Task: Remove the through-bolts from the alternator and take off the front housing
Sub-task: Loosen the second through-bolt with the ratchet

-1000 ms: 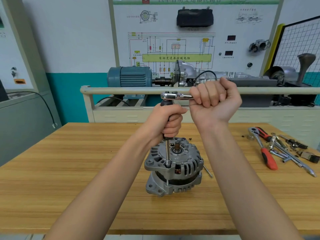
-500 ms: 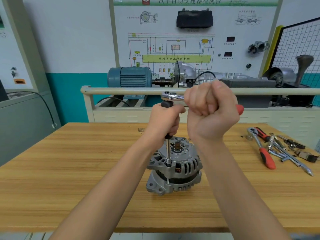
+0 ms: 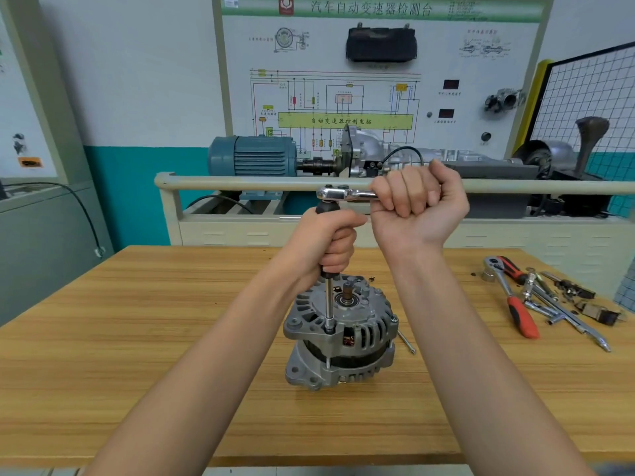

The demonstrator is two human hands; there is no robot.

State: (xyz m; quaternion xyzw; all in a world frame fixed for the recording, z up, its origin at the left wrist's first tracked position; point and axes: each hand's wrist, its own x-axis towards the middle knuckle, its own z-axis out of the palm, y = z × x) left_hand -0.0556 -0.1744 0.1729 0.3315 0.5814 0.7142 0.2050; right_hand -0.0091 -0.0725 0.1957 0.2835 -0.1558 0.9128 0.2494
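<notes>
A silver alternator stands upright on the wooden table, shaft end up. A long extension bar with a socket sits on a through-bolt at the front housing's near-left rim. My left hand grips the bar's black upper grip. A chrome ratchet head tops the bar, and my right hand grips its handle, which is hidden in my fist. One loose through-bolt lies on the table right of the alternator.
Right of the alternator lie a red-handled ratchet, several chrome tools and small dark parts. Behind the table stands a training bench with a beige rail, a blue motor and a gearbox.
My right hand has swung the ratchet handle from the near side back to the right, returning close to where it was a second ago. My left hand keeps its hold on the bar.
</notes>
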